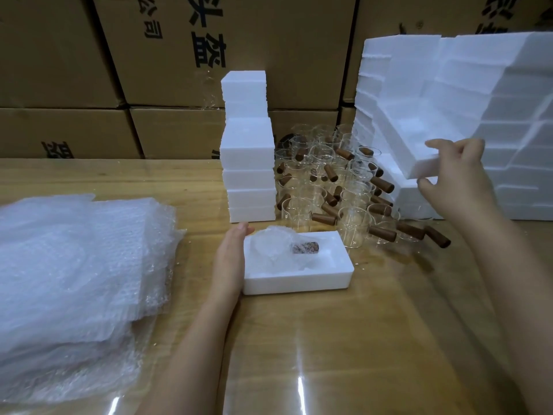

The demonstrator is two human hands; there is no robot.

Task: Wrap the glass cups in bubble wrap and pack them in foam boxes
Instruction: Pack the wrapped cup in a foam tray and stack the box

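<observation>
- The open white rectangular foam box (299, 284) stands on the light wooden table (329, 354). Bare wood shows in front of it, and the pile of clear bubble wrap sheets (74, 265) lies apart at the left.
- The long axis of the box runs left to right.
- In its left part lies the bubble-wrapped glass cup (270, 250), its brown wooden handle (305, 247) pointing right.
- The left hand (232, 256) presses straight fingers on the box's left wall.
- The right hand (457, 172) pinches a white foam piece (419, 151) at its edge, right of the loose glass cups (329, 181).
</observation>
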